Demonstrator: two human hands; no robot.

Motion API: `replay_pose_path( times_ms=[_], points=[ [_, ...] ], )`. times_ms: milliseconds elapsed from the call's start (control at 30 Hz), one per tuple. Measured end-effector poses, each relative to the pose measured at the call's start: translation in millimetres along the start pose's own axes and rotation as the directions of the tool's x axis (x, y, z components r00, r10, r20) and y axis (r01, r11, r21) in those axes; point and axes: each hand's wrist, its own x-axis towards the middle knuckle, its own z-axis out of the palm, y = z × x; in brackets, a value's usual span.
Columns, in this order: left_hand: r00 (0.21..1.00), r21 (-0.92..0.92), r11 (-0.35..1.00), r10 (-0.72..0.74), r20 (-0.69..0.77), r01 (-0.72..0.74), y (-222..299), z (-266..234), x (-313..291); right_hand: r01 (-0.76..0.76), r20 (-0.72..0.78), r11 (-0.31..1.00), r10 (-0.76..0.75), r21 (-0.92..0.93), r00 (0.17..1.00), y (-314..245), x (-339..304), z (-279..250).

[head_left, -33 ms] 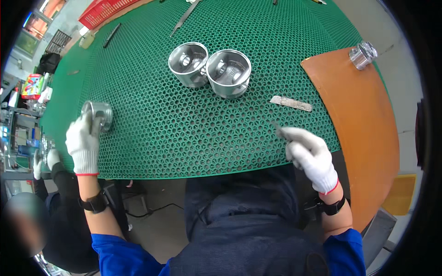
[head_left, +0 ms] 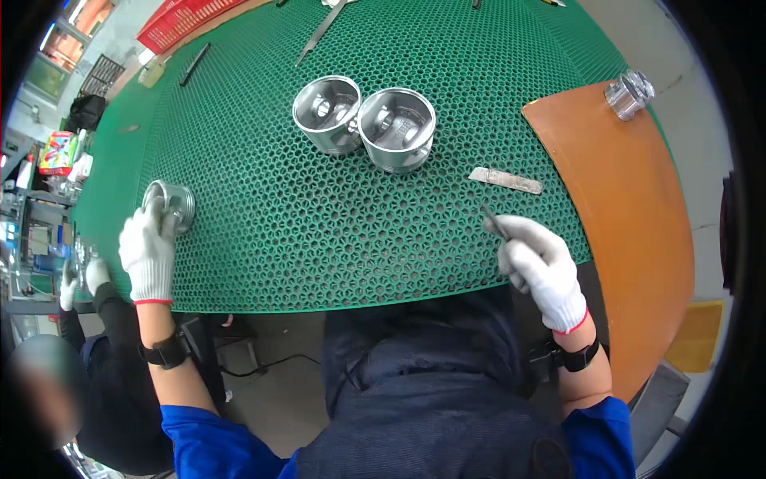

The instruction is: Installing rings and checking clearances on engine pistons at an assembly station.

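My left hand [head_left: 147, 255], in a white knit glove, grips a silver metal piston [head_left: 185, 209] at the left of the green perforated mat [head_left: 319, 239]. The piston lies on its side, grooved end to the right and hollow end toward my fingers. My right hand [head_left: 541, 267], gloved too, holds a thin dark rod-like tool [head_left: 495, 222] between thumb and fingers above the mat's right side. What kind of tool it is cannot be made out. Two more pistons, the left one [head_left: 327, 116] and the right one [head_left: 396, 132], stand side by side, hollow ends up.
A flat grey metal blade [head_left: 504, 180] lies beyond my right hand. On the orange-brown sheet [head_left: 622, 184] at right stands another silver part [head_left: 629, 97]. Farther back are a long blade [head_left: 321, 33], a black rod [head_left: 195, 65] and a red basket [head_left: 187, 20]. A co-worker [head_left: 112, 367] sits at left.
The dark tool in my right hand has tilted and shows more clearly. My left hand and its piston have shifted very slightly.
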Motion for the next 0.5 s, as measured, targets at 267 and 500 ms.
replay_pose_path(
  times_ms=[267,500],
  points=[
    [0.794,-0.491,0.624,0.473,-0.382,-0.608,156,-74,2,0.076,0.029,0.992,-0.079,0.103,0.996,23,1,-7],
    [0.675,-0.32,0.601,0.581,-0.454,-0.732,206,-59,19,0.141,0.042,0.983,-0.146,0.117,0.988,29,0,-7]
  ],
)
